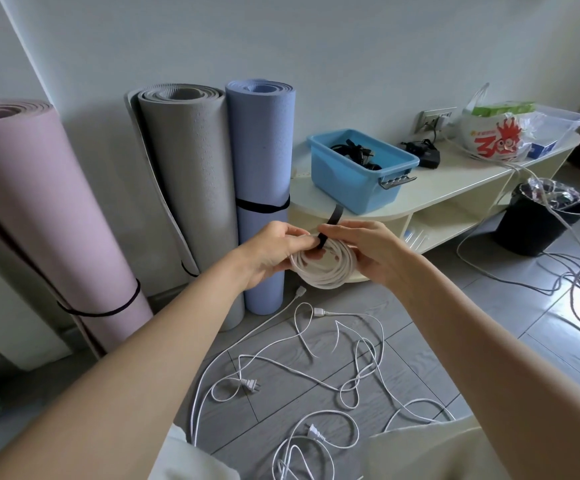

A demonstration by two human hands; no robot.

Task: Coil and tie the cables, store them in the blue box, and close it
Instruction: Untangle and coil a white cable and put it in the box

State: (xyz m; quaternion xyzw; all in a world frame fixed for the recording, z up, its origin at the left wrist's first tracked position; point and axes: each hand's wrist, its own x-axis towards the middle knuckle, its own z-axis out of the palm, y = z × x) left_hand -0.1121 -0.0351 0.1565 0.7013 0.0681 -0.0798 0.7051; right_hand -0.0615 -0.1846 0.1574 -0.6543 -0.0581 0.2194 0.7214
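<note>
Both hands on a white cable coil, a black strap going around it.

The left hand (274,251) grips the left side of the coiled white cable (323,266), fingers curled over its rim, and the right hand (368,252) holds the right side while pinching the black strap (330,225), whose free end sticks up above the coil. The coil is held in the air, over the floor and in front of the low cream surface (454,178). The blue box (357,171) sits open on that surface, dark cables (354,152) already inside, its grey latch handle facing us. More loose white cables (316,362) sprawl tangled on the grey floor below the hands, plugs showing. Three rolled mats stand against the wall on the left: pink (39,209), grey (191,174), blue (264,174).
</note>
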